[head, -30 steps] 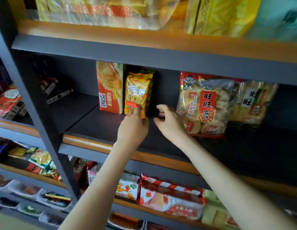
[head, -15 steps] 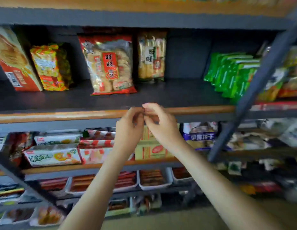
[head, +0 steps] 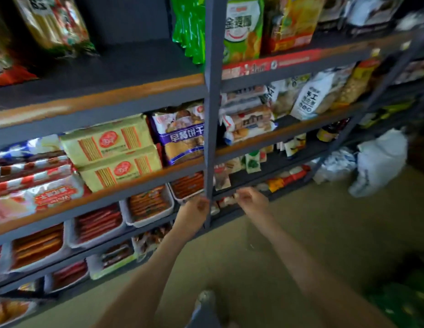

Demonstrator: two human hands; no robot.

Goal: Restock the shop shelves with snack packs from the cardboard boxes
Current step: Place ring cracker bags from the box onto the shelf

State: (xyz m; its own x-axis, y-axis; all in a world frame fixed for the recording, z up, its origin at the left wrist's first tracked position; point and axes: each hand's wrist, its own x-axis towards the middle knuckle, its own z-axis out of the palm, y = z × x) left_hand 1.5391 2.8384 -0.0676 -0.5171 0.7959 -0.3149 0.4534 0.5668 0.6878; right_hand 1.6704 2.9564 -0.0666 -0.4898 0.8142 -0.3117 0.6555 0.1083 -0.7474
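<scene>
Both hands had dropped from the wooden lip of the upper shelf, where their fingertips had met half a second before. They now hung low in front of the shelves (head: 99,102) and had drawn apart, and the view had swung down and to the right. The left hand (head: 194,210) hung just in front of the grey upright post (head: 209,114) with its back to the camera. Its fingers were curled under, so whether they held anything could not be told. The right hand (head: 252,201) was just to the right of the post, its fingers loosely curled with nothing seen in them. On the middle shelf two yellow cracker packs (head: 106,143) lay stacked flat, each with a red oval badge between pictures of ridged crackers. A purple-banded biscuit bag (head: 182,138) stood just beside them, against the post. Red-and-white striped packs (head: 33,171) lay to their left. White trays of red and orange packs (head: 149,205) filled the shelf below, and glossy green bags (head: 189,29) stood on the shelf above. A white sack (head: 381,159) sat on the tan floor (head: 301,233) at the far right.
</scene>
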